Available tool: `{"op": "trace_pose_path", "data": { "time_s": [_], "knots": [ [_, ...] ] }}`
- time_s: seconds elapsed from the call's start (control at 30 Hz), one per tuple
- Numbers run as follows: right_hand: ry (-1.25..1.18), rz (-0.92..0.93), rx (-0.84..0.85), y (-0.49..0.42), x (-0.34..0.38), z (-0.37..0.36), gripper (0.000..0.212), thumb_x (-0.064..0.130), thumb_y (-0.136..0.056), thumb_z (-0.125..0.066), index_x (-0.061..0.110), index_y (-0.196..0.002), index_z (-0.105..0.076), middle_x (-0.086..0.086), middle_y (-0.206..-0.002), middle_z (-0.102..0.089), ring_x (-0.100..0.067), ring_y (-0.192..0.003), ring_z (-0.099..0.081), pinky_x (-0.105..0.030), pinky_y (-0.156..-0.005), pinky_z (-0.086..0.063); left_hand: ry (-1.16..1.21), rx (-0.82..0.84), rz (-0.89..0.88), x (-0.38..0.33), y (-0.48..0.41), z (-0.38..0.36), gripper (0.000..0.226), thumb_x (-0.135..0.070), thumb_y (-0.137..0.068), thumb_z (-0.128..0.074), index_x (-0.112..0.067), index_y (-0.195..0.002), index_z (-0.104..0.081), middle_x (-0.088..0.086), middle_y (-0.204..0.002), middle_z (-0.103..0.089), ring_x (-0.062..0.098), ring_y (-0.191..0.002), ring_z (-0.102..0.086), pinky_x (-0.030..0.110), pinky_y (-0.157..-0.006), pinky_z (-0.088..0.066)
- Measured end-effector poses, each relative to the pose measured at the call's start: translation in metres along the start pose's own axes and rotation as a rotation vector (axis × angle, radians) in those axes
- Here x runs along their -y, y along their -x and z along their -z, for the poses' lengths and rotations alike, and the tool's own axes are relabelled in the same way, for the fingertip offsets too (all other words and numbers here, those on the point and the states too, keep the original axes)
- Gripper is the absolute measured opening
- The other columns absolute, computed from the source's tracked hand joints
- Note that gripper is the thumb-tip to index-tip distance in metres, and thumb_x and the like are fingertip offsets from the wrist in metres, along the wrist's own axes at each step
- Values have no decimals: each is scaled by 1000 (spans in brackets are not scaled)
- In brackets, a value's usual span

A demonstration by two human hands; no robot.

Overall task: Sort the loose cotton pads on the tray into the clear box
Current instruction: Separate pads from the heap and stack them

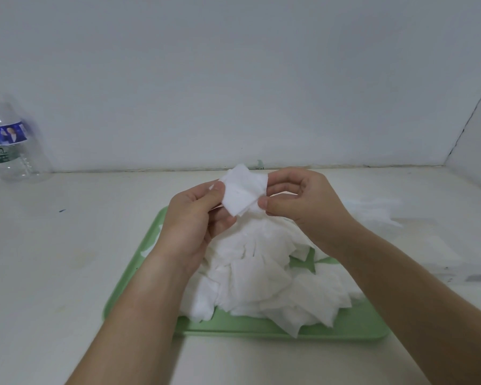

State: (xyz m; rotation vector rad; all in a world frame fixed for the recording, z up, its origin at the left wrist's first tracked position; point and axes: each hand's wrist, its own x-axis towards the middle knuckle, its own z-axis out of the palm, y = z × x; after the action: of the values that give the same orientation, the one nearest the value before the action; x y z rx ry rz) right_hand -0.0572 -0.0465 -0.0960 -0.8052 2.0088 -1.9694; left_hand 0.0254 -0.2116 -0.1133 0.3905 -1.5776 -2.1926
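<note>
Holding a small stack of cotton pads [243, 191] up between both hands, above the loose heap [264, 276] on the green tray [344, 326]. Gripping its left edge with the left hand [194, 218], thumb on top, fingers curled beneath. Pinching its right corner with the right hand [297, 201], thumb against forefinger, remaining fingers bent.

Tray [344, 327] on bench [67, 245] before me, pads [261, 273] heaped on it. Bottle [11, 145] far left at wall [233, 79]. Box [433, 245] right of tray.

Soft even light, faint shadows, wide-angle bending at edges, slight blur
</note>
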Motion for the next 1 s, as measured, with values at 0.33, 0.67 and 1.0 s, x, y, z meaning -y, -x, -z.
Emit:
{"op": "trace_pose_path", "data": {
  "time_s": [0.33, 0.67, 1.0],
  "knots": [
    [-385, -150, -95, -8, 0, 7, 25, -7, -88, -50, 10, -88, -69, -4, -79, -64, -20, -73, -56, -29, -65, -50, -22, -76, -54, -1, 0, 2, 16, -18, -102, -60, -11, -105, -74, 15, -91, -69, 23, -75, -59, 19, -56, -56],
    [-39, -49, 57, 0, 7, -1, 12, 10, -92, -64, 10, -83, -73, -1, -71, -62, -13, -62, -50, -26, -53, -39, -162, 18, -64, 0, 7, -8, 18, -15, -103, -57, -14, -110, -73, 16, -101, -77, 35, -86, -76, 22, -54, -55],
    [241, 1, -194, 2, -2, -12, 6, 23, -85, -76, 22, -79, -75, -7, -71, -73, -11, -59, -62, -32, -68, -54, -73, 62, -50, -2, 9, -10, 20, -14, -104, -54, -10, -112, -71, 12, -103, -78, 31, -87, -77, 22, -60, -58]
  ]
}}
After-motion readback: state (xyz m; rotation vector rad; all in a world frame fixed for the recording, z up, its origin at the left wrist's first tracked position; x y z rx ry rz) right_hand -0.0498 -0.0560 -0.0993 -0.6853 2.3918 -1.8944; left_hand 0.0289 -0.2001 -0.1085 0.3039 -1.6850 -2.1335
